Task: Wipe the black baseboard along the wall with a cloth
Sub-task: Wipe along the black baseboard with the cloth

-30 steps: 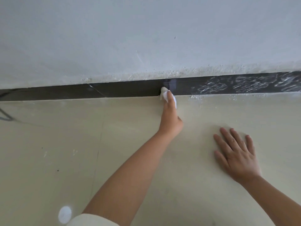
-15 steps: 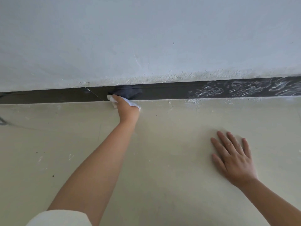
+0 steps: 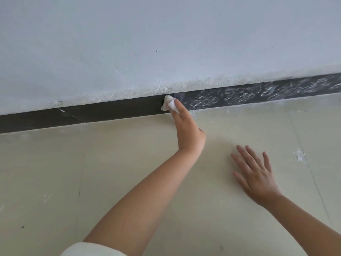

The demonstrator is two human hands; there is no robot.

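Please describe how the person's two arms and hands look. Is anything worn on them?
Both forearms are bare. The left hand and the right hand wear no gloves, and no rings, watch or bracelet can be seen. Only the left arm shows clothing: the edge of a cream sleeve at the bottom of the picture. No sleeve shows on the right arm.

Beige tiled floor (image 3: 129, 182) bears white dust (image 3: 300, 157) and right hand (image 3: 258, 174).

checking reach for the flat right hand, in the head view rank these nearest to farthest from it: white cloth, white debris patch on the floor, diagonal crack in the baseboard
From the right hand, flat on the floor:
1. White debris patch, just to its right on the floor.
2. White cloth, up left against the baseboard, held by the left hand.
3. Diagonal crack, far left along the baseboard.
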